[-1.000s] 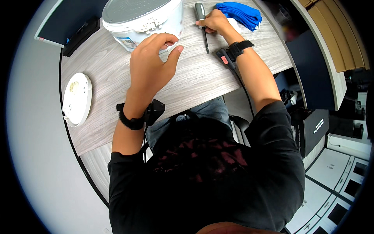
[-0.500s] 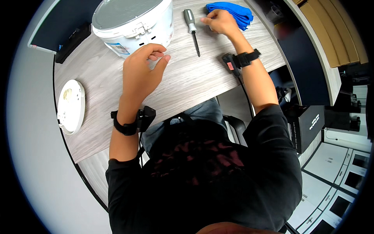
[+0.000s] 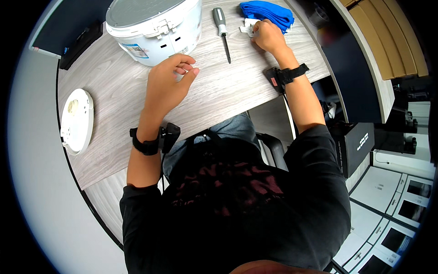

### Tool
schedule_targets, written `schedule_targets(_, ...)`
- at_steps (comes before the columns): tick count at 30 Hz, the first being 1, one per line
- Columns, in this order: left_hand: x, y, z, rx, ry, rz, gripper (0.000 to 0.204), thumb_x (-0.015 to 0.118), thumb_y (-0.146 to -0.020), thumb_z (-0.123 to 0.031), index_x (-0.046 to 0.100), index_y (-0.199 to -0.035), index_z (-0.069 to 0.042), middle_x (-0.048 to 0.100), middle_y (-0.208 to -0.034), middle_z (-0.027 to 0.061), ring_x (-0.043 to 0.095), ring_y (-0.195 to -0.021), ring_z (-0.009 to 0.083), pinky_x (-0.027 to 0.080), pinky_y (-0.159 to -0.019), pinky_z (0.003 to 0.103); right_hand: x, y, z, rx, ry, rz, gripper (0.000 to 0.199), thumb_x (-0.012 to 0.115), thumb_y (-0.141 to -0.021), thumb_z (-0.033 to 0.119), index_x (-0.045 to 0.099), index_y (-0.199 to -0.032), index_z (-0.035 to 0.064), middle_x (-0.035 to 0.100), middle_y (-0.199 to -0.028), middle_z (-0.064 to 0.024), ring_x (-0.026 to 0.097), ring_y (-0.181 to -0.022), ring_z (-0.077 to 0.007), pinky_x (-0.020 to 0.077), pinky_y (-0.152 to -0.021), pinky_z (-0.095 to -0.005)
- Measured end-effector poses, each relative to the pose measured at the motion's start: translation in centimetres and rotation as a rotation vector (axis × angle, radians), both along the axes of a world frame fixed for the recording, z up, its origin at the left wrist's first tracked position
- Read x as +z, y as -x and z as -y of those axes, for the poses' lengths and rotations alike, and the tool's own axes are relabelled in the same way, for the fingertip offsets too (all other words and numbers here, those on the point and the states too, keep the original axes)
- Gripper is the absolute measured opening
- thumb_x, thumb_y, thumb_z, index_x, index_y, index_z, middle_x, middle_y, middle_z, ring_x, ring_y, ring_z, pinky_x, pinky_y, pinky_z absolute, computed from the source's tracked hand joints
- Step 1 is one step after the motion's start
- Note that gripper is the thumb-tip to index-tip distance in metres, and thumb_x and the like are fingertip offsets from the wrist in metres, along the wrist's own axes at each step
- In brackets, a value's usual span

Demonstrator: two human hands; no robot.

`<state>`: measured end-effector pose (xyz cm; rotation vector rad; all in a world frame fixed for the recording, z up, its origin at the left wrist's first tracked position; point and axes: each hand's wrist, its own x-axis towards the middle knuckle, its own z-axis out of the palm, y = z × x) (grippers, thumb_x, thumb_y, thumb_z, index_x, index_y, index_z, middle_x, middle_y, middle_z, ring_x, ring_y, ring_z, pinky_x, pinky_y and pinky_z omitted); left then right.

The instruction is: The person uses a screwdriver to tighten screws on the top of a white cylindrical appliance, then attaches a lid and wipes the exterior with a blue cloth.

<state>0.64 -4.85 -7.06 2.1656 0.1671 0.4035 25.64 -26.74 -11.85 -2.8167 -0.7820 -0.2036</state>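
Observation:
A white round appliance with a grey lid stands at the far side of the wooden table. My left hand hovers just in front of it, fingers loosely curled, holding nothing. A screwdriver with a grey handle lies to the right of the appliance. My right hand rests further right, its fingers closed on a small white part next to a blue cloth.
A white round plate-like cover lies at the table's left edge. A black flat object sits at the far left behind the appliance. Dark boxes and white cabinets stand on the right, off the table.
My right hand has moved away from the screwdriver to the small white part by the blue cloth. The left hand has curled its fingers a little.

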Motion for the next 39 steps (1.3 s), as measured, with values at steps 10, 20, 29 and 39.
schedule_targets(10,0.1,1.3,-0.9,0.012,0.029,-0.053,0.02,0.074,-0.088,-0.017,0.073,-0.103,-0.005,0.073,-0.087,0.0043,0.064,-0.083,0.0141,0.049,-0.076,0.029,0.1,0.6,-0.2,0.045,0.005,0.162,0.017,0.08,-0.079,0.017,0.078,-0.096,0.0165,0.069,-0.107,-0.0069,0.065,-0.104,-0.0301,0.0558,-0.086,-0.0422)
schedule_targets(20,-0.3,1.2,-2.6,0.005,-0.038,0.093,0.025,0.077,-0.085,-0.02,0.071,-0.105,-0.007,0.074,-0.094,0.0059,0.068,-0.084,0.0174,0.052,-0.073,0.031,8.0,6.4,-1.1,0.335,-0.476,0.161,0.015,0.074,-0.086,0.01,0.075,-0.1,0.0049,0.071,-0.09,-0.0094,0.064,-0.08,-0.024,0.0511,-0.07,-0.0352)
schedule_targets(29,0.5,1.2,-4.7,-0.007,-0.024,0.434,0.031,0.082,-0.078,-0.004,0.07,-0.107,-0.006,0.073,-0.1,0.005,0.069,-0.083,0.0153,0.055,-0.069,0.026,7.8,11.4,-5.8,0.883,-0.789,-0.04,0.018,0.073,-0.083,-0.003,0.073,-0.1,0.0015,0.071,-0.095,-0.0098,0.067,-0.085,-0.0217,0.0529,-0.074,-0.031)
schedule_targets(39,0.6,1.6,-6.7,-0.012,-0.187,0.499,0.028,0.075,-0.079,0.01,0.071,-0.104,-0.003,0.071,-0.102,0.0071,0.067,-0.087,0.0125,0.055,-0.072,0.023,5.9,10.2,-8.6,0.945,-0.832,-0.095,0.017,0.071,-0.084,-0.004,0.073,-0.099,0.0025,0.071,-0.098,-0.0091,0.069,-0.09,-0.0235,0.0556,-0.078,-0.033)
